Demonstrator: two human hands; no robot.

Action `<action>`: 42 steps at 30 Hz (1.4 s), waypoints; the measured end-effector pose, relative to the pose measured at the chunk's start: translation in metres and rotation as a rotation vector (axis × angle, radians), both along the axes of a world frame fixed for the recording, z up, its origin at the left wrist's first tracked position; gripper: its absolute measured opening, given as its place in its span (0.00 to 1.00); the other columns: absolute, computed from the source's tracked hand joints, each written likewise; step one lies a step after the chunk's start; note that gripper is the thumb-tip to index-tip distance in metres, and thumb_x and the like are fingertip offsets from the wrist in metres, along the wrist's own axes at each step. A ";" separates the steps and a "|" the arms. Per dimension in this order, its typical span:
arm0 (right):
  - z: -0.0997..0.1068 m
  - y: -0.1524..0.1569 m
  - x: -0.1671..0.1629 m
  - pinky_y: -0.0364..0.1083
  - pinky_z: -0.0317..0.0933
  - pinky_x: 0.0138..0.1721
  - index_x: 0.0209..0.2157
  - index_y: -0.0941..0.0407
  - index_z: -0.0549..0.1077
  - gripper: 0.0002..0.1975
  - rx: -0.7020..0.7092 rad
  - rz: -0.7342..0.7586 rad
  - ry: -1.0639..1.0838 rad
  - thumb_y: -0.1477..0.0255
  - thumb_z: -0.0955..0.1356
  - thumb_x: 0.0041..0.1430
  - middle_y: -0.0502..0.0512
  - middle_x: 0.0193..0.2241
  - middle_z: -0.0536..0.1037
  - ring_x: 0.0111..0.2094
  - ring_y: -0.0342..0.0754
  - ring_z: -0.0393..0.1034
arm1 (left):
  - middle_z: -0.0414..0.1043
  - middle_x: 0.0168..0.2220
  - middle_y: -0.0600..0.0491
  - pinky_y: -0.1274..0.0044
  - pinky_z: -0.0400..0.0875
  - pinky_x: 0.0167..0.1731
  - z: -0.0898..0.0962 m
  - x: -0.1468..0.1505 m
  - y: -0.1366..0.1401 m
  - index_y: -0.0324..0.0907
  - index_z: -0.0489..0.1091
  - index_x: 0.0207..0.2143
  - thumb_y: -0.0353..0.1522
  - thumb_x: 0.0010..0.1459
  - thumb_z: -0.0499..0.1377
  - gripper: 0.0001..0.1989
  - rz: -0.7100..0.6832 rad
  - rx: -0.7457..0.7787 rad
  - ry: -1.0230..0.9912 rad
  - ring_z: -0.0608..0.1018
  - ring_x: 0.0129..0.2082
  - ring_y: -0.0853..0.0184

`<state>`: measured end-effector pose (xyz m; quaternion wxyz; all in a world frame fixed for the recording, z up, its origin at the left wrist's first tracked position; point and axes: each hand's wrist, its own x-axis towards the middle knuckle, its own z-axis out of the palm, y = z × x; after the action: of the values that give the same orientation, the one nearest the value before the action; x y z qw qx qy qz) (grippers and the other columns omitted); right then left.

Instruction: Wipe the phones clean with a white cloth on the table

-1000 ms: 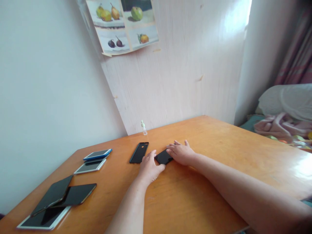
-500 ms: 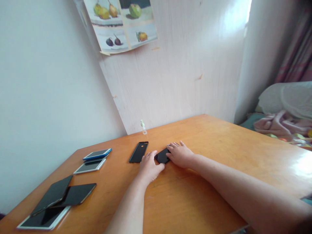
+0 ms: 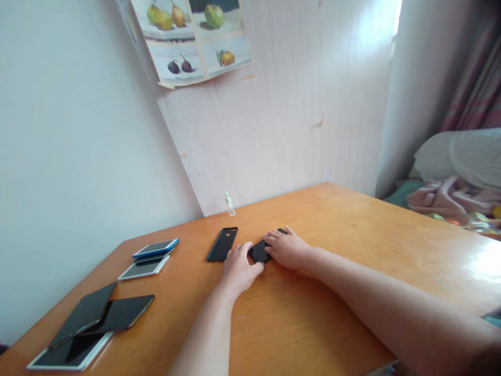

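Observation:
A black smartphone [image 3: 258, 251] lies flat on the wooden table, partly covered by my hands. My left hand [image 3: 239, 269] curls round its near left end, thumb on one side and fingers on the other. Across the phone's upper part rests my right hand [image 3: 287, 248], palm down with fingers stretched out; whatever is beneath the fingers is hidden. Just left of the phone lies a black phone case [image 3: 223, 244], its hollow side up with a round hole near the top. Behind the case stands a small clear pump bottle [image 3: 229, 205].
At the left, a blue-edged phone [image 3: 156, 247] overlaps a white phone [image 3: 144, 267]. Nearer me are two dark phones [image 3: 123, 313] stacked partly over a white tablet-like device [image 3: 74, 352]. A wall and a pale board bound the table [image 3: 313, 324] at the back.
My right hand has shifted slightly to the left over the phone, baring its far corner. My left hand stays at the near end. The view has moved very little.

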<state>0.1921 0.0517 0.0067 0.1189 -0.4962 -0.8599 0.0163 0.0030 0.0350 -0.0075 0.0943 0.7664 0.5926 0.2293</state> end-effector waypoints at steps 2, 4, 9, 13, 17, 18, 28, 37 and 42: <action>0.000 -0.009 -0.009 0.63 0.44 0.60 0.58 0.55 0.65 0.22 0.017 0.179 0.015 0.67 0.55 0.67 0.64 0.56 0.69 0.60 0.57 0.58 | 0.71 0.53 0.48 0.72 0.60 0.54 0.000 0.000 0.000 0.44 0.67 0.53 0.37 0.48 0.62 0.27 -0.009 0.007 -0.004 0.70 0.53 0.57; 0.001 -0.012 -0.011 0.62 0.46 0.60 0.58 0.54 0.65 0.21 0.014 0.264 0.028 0.67 0.55 0.67 0.62 0.57 0.68 0.60 0.56 0.59 | 0.71 0.52 0.48 0.72 0.61 0.53 0.000 0.000 0.000 0.43 0.67 0.52 0.37 0.49 0.62 0.26 -0.013 0.012 0.001 0.71 0.52 0.57; 0.001 0.008 0.009 0.66 0.39 0.60 0.57 0.53 0.66 0.21 -0.017 -0.034 -0.012 0.67 0.54 0.67 0.62 0.57 0.68 0.61 0.57 0.57 | 0.71 0.52 0.48 0.71 0.60 0.53 -0.001 0.001 0.000 0.44 0.67 0.53 0.38 0.48 0.62 0.28 0.005 0.012 0.020 0.70 0.52 0.57; 0.001 0.012 0.012 0.64 0.39 0.61 0.57 0.57 0.65 0.22 -0.024 -0.200 -0.046 0.67 0.55 0.66 0.66 0.56 0.69 0.60 0.58 0.59 | 0.71 0.51 0.48 0.72 0.60 0.53 0.001 0.001 -0.001 0.45 0.69 0.52 0.38 0.48 0.62 0.27 0.012 -0.012 0.033 0.70 0.52 0.57; 0.002 -0.003 -0.002 0.59 0.45 0.59 0.54 0.57 0.69 0.21 0.040 0.041 -0.087 0.66 0.56 0.66 0.65 0.53 0.72 0.56 0.56 0.63 | 0.73 0.48 0.49 0.72 0.62 0.51 0.002 0.001 -0.002 0.45 0.70 0.51 0.38 0.48 0.62 0.25 0.011 -0.008 0.043 0.71 0.49 0.57; 0.003 -0.005 -0.003 0.59 0.46 0.59 0.53 0.56 0.70 0.20 0.049 0.099 -0.094 0.66 0.55 0.67 0.64 0.52 0.72 0.56 0.56 0.63 | 0.73 0.48 0.49 0.72 0.62 0.51 0.002 0.001 -0.002 0.45 0.70 0.51 0.38 0.48 0.62 0.25 0.008 -0.003 0.046 0.72 0.49 0.57; 0.003 0.005 0.006 0.60 0.47 0.58 0.55 0.64 0.68 0.23 0.010 -0.228 -0.113 0.66 0.57 0.65 0.71 0.52 0.72 0.56 0.60 0.63 | 0.72 0.49 0.48 0.72 0.61 0.52 0.000 0.000 0.000 0.44 0.69 0.51 0.39 0.48 0.62 0.26 0.005 0.015 0.047 0.71 0.50 0.57; 0.013 -0.005 0.004 0.62 0.45 0.58 0.54 0.59 0.69 0.22 -0.037 -0.173 -0.135 0.65 0.56 0.67 0.68 0.53 0.71 0.56 0.59 0.63 | 0.72 0.49 0.47 0.72 0.61 0.52 0.000 0.001 -0.001 0.43 0.69 0.51 0.39 0.49 0.61 0.26 -0.006 0.018 0.052 0.71 0.50 0.57; 0.014 -0.004 0.003 0.58 0.48 0.58 0.53 0.64 0.69 0.24 -0.042 -0.287 -0.192 0.62 0.57 0.66 0.71 0.52 0.72 0.55 0.58 0.64 | 0.71 0.50 0.47 0.72 0.61 0.52 0.000 0.001 -0.001 0.43 0.68 0.52 0.39 0.49 0.61 0.26 0.011 0.012 0.065 0.70 0.51 0.57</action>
<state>0.1954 0.0479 0.0205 0.0269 -0.6155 -0.7871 -0.0304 0.0041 0.0339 -0.0072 0.0689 0.7707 0.5983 0.2082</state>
